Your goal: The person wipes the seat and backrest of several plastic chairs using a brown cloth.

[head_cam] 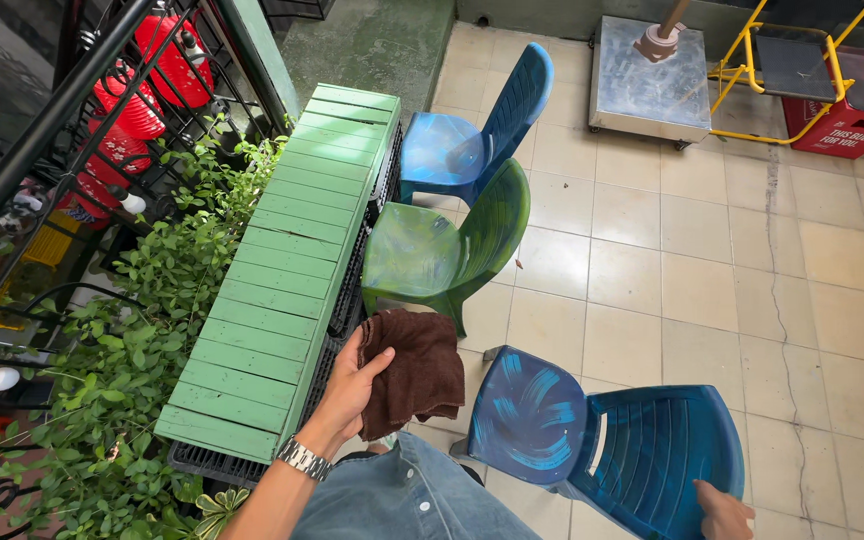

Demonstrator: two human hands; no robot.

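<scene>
Green slats of the long bench (287, 270) are running up the left of the frame, with 3 plastic chairs beside it. At lower centre the nearest blue chair (602, 445) is standing, its back under the right hand (724, 512), whose grip I cannot tell. It looks like wiping is underway. The left hand (352, 385) is clutching a brown cloth (414, 372), hanging lengthwise downward; bringing it onto the streaked seat seems next.

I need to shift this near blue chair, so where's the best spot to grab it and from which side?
Likely the top edge of the near blue chair's backrest, from behind. That rim faces the person, the right hand already rests there, and the seat faces away. The left hand holds a brown cloth.
</scene>
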